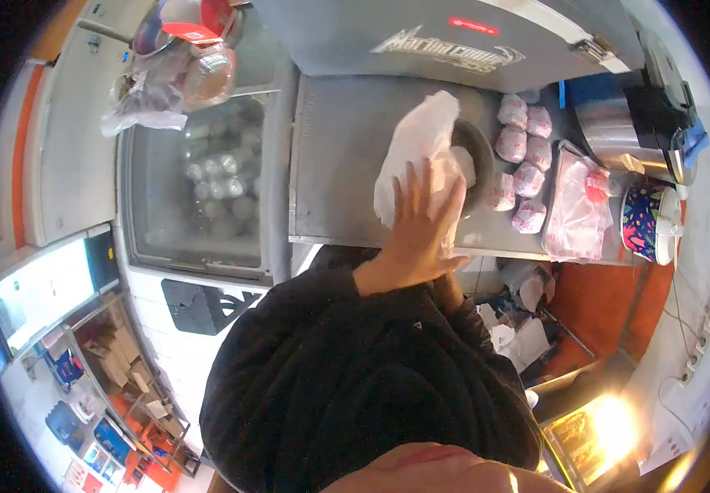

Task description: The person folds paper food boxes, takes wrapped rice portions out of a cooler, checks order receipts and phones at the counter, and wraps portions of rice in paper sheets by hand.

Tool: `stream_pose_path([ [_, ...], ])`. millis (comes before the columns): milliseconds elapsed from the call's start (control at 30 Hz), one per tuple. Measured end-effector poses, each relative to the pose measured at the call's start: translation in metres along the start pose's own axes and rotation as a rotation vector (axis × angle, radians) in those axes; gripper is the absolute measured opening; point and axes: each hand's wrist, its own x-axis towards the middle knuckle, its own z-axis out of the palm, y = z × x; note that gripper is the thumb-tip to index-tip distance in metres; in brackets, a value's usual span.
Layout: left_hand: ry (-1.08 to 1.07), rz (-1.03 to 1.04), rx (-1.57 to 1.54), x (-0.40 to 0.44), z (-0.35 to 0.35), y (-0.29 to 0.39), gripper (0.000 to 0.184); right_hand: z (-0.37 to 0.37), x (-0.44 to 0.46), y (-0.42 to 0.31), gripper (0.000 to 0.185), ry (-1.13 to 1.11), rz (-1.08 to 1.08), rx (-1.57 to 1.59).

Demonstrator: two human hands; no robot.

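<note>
My left hand [422,222] lies with fingers spread on a white sheet or bag [416,135], its thumb pointing right. The white material covers the left part of a round grey bowl [480,152], and a pale lump [463,167] shows inside the bowl. Of my right hand [448,293], only a part near the wrist shows, below my left hand at the counter's front edge; its fingers are hidden. Several wrapped round bundles [511,145] with red print sit right of the bowl.
A tray [576,205] with printed wrappers is right of the bundles, beside a patterned container [646,220] and a steel cooker [630,123]. A raised grey lid [453,41] stands behind the counter [338,164]. Left is a glass-topped freezer [199,185] with bags on it.
</note>
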Motion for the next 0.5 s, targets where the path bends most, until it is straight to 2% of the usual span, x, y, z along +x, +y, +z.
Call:
stream_pose_path([
  [67, -0.079, 0.022, 0.183, -0.008, 0.005, 0.002, 0.096, 0.0, -0.003, 0.003, 0.046, 0.01, 0.016, 0.063],
  [100, 0.007, 0.001, 0.11, -0.008, 0.005, 0.0, 0.085, 0.0, -0.005, 0.005, 0.046, 0.01, 0.03, 0.098],
  [267, 0.074, 0.027, 0.044, -0.004, 0.009, -0.024, 0.067, -0.004, -0.011, 0.01, 0.043, -0.023, 0.12, 0.344],
  [333, 0.039, 0.071, -0.049, 0.0, 0.002, -0.029, 0.064, -0.008, -0.009, 0.012, 0.042, -0.046, 0.162, 0.486],
  [433, -0.206, -0.17, -0.574, 0.011, -0.032, -0.042, 0.047, -0.019, -0.009, 0.013, 0.041, -0.12, 0.328, 0.743],
  [467, -0.005, -0.161, -0.604, -0.003, -0.004, -0.079, 0.045, -0.026, -0.01, 0.011, 0.041, -0.18, 0.459, 0.816],
  [500, 0.084, -0.193, -0.577, -0.007, 0.004, -0.1, 0.045, -0.015, -0.008, -0.021, 0.036, -0.065, 0.579, 0.739],
])
